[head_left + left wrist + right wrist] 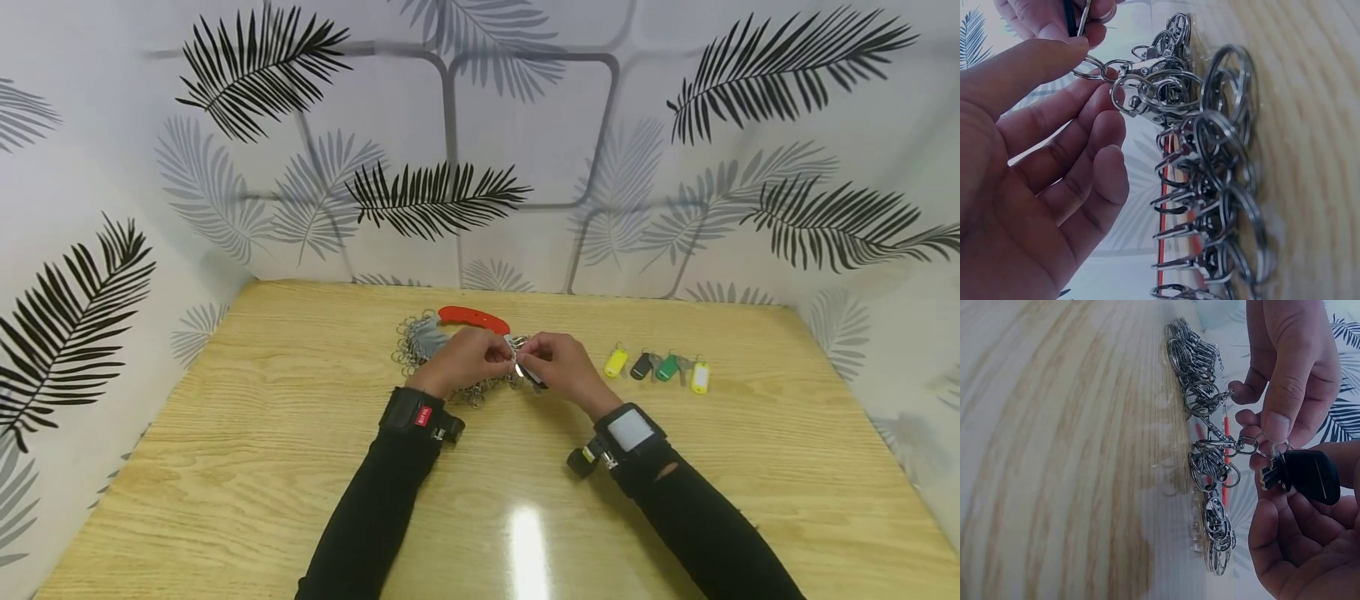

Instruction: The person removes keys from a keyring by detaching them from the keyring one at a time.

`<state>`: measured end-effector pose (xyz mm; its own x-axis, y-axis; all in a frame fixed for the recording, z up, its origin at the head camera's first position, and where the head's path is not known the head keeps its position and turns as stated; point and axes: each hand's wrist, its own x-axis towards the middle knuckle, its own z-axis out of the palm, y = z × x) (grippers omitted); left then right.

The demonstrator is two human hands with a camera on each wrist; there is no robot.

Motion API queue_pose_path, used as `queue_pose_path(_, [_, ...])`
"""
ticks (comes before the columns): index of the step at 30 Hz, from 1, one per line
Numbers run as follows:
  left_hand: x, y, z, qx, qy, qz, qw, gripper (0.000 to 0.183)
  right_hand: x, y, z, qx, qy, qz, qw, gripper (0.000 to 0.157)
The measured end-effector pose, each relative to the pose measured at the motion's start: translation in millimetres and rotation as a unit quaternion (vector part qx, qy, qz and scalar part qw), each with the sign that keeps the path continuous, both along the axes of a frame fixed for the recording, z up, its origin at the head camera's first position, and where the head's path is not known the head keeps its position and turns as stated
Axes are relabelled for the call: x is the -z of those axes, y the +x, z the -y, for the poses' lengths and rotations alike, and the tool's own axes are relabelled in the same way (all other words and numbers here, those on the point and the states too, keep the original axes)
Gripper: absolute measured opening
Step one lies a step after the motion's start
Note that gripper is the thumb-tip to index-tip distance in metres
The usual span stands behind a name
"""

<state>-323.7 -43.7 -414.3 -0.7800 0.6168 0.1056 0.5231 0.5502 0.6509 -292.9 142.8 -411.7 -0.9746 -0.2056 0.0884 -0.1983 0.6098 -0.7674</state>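
My left hand [468, 358] pinches a metal split ring [1087, 69] between thumb and fingers. That ring is linked to a metal clasp at the edge of a cluster of clasps and rings [1200, 394]. In my right hand [566, 367] is a black key tag [1316, 477] with a metal key [1270, 470], held close to the left fingertips. Both hands meet over the cluster. From the head view, the fingers partly hide the ring and the tag.
A red curved strip [474, 317] and a grey piece [429, 342] lie behind the left hand, ringed by metal clasps. To the right on the wooden table [300, 467] lie key tags with keys: yellow [616, 362], black [641, 366], green [667, 367] and another yellow [700, 377].
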Motion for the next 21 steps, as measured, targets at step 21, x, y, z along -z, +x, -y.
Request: queue_pose_path(21, [-5.8,6.5,2.2,0.002,-0.015,0.014,0.9998,0.020,-3.2,-14.5,-33.0,0.064,0.044,-0.038,0.996,0.015])
